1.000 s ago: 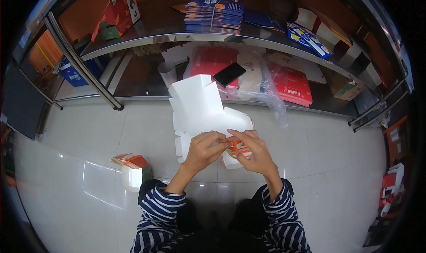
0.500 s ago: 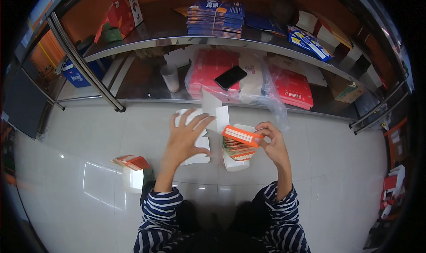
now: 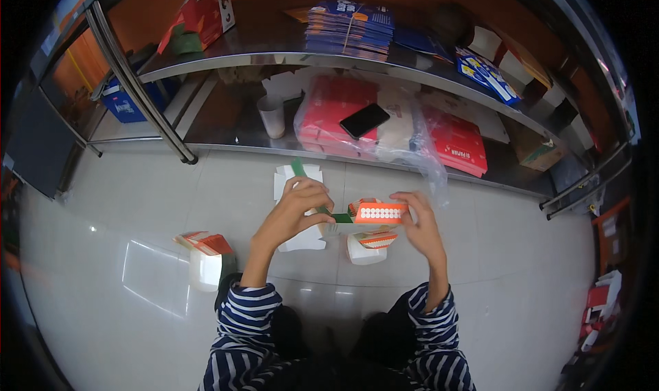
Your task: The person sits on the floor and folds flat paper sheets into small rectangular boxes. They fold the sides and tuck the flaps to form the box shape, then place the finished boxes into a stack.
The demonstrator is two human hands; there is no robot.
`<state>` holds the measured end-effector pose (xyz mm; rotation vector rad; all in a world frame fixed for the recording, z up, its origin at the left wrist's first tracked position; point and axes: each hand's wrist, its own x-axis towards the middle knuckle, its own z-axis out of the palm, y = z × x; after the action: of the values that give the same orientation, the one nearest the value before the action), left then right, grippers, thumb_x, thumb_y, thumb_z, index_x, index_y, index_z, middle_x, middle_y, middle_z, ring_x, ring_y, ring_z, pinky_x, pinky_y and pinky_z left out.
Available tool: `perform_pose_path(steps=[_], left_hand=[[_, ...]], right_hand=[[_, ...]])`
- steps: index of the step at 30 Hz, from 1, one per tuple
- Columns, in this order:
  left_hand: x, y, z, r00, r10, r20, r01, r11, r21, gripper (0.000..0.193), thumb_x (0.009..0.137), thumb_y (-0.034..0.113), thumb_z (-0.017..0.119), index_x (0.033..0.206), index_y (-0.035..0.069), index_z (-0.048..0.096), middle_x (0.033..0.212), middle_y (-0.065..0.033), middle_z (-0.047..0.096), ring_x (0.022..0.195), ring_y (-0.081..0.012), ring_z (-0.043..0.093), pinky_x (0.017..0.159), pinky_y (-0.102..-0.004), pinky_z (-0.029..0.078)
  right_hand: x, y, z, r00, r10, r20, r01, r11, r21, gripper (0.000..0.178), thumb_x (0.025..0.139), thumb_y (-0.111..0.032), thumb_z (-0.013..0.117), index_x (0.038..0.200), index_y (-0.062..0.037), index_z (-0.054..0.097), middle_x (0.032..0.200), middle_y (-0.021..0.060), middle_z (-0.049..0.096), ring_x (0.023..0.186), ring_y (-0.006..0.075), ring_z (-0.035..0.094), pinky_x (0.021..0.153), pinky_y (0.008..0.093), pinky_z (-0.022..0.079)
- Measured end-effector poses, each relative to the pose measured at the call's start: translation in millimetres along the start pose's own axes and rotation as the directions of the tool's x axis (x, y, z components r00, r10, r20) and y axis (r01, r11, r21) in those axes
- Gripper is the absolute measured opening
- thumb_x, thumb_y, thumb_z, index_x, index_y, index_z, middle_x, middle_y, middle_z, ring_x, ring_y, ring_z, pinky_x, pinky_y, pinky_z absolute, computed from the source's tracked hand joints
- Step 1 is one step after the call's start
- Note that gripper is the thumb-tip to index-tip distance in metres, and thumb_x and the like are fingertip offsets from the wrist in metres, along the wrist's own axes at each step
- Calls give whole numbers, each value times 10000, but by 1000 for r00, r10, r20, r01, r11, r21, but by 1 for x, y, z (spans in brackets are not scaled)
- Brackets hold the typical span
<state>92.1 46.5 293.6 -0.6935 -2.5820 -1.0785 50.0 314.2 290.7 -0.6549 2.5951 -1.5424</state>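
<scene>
While the orange carton (image 3: 376, 212) is held between both hands | left hand (image 3: 292, 211) fingers pinched on its green flap (image 3: 307, 179), right hand (image 3: 423, 227) fingers clamped on the far end | the crease is best pressed squarely, grip kept firm.

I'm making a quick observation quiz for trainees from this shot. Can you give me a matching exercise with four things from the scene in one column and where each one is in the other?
Things:
1. orange carton
2. black phone
3. paper cup
4. stack of blue booklets

Places:
A. on the upper shelf
B. standing on the lower shelf, left of the red packs
C. held between both hands over the floor
D. lying on the plastic-wrapped red packs

Pairs: 1-C, 2-D, 3-B, 4-A
</scene>
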Motion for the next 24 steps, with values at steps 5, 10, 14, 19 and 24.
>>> perform_pose_path(steps=[5, 10, 14, 19, 24], left_hand=[[1, 7, 17, 1000, 30, -1, -30, 999, -30, 227, 651, 232, 741, 783, 100, 612, 763, -13, 550, 833, -178, 500, 886, -351, 291], [3, 17, 21, 999, 35, 28, -35, 999, 13, 202, 667, 169, 729, 830, 89, 641, 746, -23, 538, 814, -181, 513, 839, -326, 349], [2, 18, 23, 1000, 11, 24, -8, 990, -141, 188, 694, 39, 684, 878, 67, 661, 781, -38, 564, 798, -208, 549, 724, -323, 445], [-1, 19, 39, 989, 149, 2, -149, 986, -71, 219, 672, -17, 628, 878, 47, 665, 866, -67, 574, 813, -227, 568, 722, -332, 469], [0, 16, 53, 948, 312, -67, -303, 946, 114, 239, 628, -8, 657, 852, 74, 673, 823, -44, 599, 748, -200, 602, 617, -301, 503]], right_hand=[[-3, -5, 34, 891, -436, 127, 452, 825, -340, 210, 754, -156, 645, 950, -87, 617, 1106, 63, 545, 1123, 239, 421, 968, 428, 246], [3, 6, 50, 993, -106, 46, 107, 994, -18, 126, 752, -143, 663, 855, -78, 631, 896, 44, 611, 973, 223, 516, 905, 407, 301], [1, 14, 50, 996, -85, -6, 85, 996, 2, 88, 748, -138, 658, 801, -68, 651, 766, 53, 621, 928, 234, 532, 877, 435, 329], [-2, 16, 51, 988, -148, 49, 153, 980, -125, 73, 719, -126, 650, 779, -91, 671, 777, 47, 615, 932, 238, 521, 904, 467, 306], [-5, 13, 47, 979, -199, 49, 205, 963, -178, 65, 704, -101, 628, 744, -101, 680, 797, 43, 602, 967, 236, 505, 951, 465, 267]])
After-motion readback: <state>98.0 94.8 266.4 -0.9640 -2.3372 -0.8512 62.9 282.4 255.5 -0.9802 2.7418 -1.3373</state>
